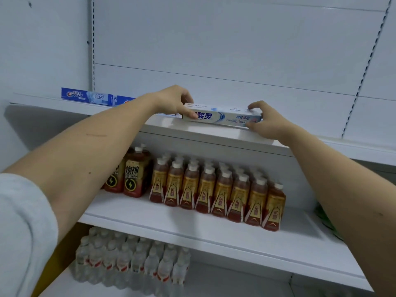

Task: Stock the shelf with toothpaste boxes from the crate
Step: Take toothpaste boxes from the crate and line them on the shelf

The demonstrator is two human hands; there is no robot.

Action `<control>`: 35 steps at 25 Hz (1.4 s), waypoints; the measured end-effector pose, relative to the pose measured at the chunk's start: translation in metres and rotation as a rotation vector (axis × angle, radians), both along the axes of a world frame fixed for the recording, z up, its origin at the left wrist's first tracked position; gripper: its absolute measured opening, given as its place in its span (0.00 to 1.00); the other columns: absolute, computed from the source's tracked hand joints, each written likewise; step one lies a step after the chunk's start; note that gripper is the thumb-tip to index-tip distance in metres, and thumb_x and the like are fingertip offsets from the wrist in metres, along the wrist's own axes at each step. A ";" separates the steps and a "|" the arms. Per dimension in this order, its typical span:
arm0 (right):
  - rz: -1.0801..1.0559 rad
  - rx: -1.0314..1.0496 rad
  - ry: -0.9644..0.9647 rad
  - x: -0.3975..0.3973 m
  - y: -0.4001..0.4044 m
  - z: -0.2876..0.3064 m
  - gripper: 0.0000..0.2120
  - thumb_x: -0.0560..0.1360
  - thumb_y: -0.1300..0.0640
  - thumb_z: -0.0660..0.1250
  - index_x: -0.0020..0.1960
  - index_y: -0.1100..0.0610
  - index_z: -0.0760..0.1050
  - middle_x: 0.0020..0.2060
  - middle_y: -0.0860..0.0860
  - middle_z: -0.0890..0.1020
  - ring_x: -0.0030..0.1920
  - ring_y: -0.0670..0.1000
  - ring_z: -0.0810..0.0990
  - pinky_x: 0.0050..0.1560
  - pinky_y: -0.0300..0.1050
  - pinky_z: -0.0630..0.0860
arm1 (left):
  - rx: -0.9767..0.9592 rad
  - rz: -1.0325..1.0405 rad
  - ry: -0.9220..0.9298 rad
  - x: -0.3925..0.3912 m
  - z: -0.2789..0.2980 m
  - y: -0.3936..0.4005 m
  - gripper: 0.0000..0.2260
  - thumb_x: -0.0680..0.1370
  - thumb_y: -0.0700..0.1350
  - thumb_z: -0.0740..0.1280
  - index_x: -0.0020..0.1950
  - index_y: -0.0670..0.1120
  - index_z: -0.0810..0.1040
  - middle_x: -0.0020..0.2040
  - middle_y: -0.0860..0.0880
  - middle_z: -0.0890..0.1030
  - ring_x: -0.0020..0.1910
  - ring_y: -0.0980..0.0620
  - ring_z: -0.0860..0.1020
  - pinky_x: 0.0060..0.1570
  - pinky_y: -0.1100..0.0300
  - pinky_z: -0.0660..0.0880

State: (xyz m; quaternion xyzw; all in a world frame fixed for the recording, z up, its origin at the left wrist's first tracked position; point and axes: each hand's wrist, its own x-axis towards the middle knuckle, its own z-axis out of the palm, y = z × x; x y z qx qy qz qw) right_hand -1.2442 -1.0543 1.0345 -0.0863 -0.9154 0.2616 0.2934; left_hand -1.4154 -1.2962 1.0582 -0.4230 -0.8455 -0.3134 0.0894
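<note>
A white and blue toothpaste box point(222, 116) lies lengthwise on the top white shelf point(214, 136), near its front edge. My left hand point(173, 101) grips the box's left end, thumb on the front face and fingers over the top. My right hand point(265, 121) pinches the right end between thumb and fingers. To the left on the same shelf lies a blue Crest toothpaste box point(85, 95), with another blue box point(125, 100) beside it, partly hidden behind my left forearm. The crate is out of view.
The shelf below holds rows of red and gold drink bottles point(216, 189) and two darker energy drink bottles point(130, 174). Clear water bottles point(132, 260) stand on the lowest shelf. The top shelf to the right of the box is bare white board.
</note>
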 end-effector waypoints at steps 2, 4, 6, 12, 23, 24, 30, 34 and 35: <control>-0.029 0.036 -0.044 -0.020 0.006 0.008 0.23 0.79 0.60 0.64 0.72 0.52 0.64 0.53 0.52 0.72 0.48 0.54 0.73 0.48 0.43 0.69 | -0.083 0.059 0.095 -0.013 0.007 0.011 0.25 0.70 0.54 0.77 0.63 0.45 0.76 0.58 0.50 0.77 0.56 0.49 0.76 0.53 0.58 0.71; -0.041 0.055 -0.076 -0.039 0.015 0.021 0.24 0.78 0.61 0.64 0.73 0.53 0.64 0.54 0.54 0.72 0.45 0.53 0.74 0.45 0.43 0.71 | -0.113 0.084 0.126 -0.027 0.015 0.023 0.26 0.71 0.54 0.76 0.65 0.47 0.75 0.59 0.50 0.76 0.56 0.49 0.75 0.54 0.58 0.69; -0.051 0.079 -0.106 -0.060 0.030 0.036 0.23 0.78 0.61 0.65 0.71 0.53 0.65 0.56 0.56 0.74 0.43 0.53 0.74 0.45 0.48 0.77 | -0.145 0.111 0.149 -0.042 0.022 0.039 0.26 0.71 0.55 0.76 0.66 0.48 0.75 0.59 0.50 0.76 0.55 0.49 0.75 0.54 0.57 0.70; -0.154 0.499 -0.254 -0.138 0.070 0.071 0.23 0.74 0.57 0.71 0.68 0.56 0.72 0.63 0.55 0.73 0.54 0.60 0.78 0.54 0.52 0.78 | -0.354 0.266 0.252 -0.094 0.041 0.085 0.25 0.70 0.59 0.75 0.63 0.48 0.75 0.56 0.52 0.76 0.53 0.49 0.74 0.59 0.51 0.72; -0.043 0.473 -0.540 -0.242 0.101 0.073 0.19 0.74 0.64 0.69 0.63 0.54 0.75 0.56 0.53 0.79 0.41 0.54 0.86 0.57 0.54 0.79 | -0.824 0.475 0.237 -0.156 0.059 0.141 0.27 0.67 0.61 0.76 0.61 0.48 0.79 0.63 0.50 0.76 0.62 0.45 0.75 0.63 0.48 0.72; -0.021 0.444 -0.516 -0.246 0.103 0.069 0.18 0.75 0.65 0.67 0.63 0.55 0.76 0.56 0.53 0.79 0.43 0.55 0.86 0.57 0.54 0.79 | -0.879 0.508 0.245 -0.158 0.060 0.144 0.28 0.67 0.62 0.76 0.61 0.48 0.79 0.64 0.50 0.77 0.62 0.45 0.75 0.63 0.48 0.72; 0.042 0.239 -0.428 -0.242 0.121 0.064 0.16 0.77 0.67 0.60 0.62 0.58 0.77 0.55 0.55 0.79 0.48 0.54 0.84 0.55 0.51 0.81 | -1.048 0.538 0.186 -0.146 0.072 0.159 0.36 0.64 0.67 0.75 0.68 0.54 0.75 0.70 0.53 0.73 0.68 0.45 0.72 0.67 0.45 0.69; -0.153 0.488 -0.534 -0.212 0.136 0.082 0.20 0.77 0.65 0.64 0.69 0.58 0.73 0.63 0.56 0.77 0.62 0.57 0.78 0.55 0.46 0.77 | -0.833 0.391 0.198 -0.117 0.078 0.193 0.34 0.75 0.68 0.62 0.76 0.51 0.66 0.75 0.50 0.66 0.74 0.45 0.65 0.72 0.45 0.62; -0.208 0.567 -0.610 -0.205 0.141 0.084 0.23 0.78 0.63 0.64 0.73 0.58 0.68 0.67 0.56 0.74 0.66 0.58 0.75 0.57 0.47 0.74 | -0.789 0.357 0.187 -0.112 0.078 0.207 0.33 0.76 0.68 0.60 0.76 0.51 0.66 0.76 0.51 0.66 0.74 0.46 0.65 0.72 0.45 0.61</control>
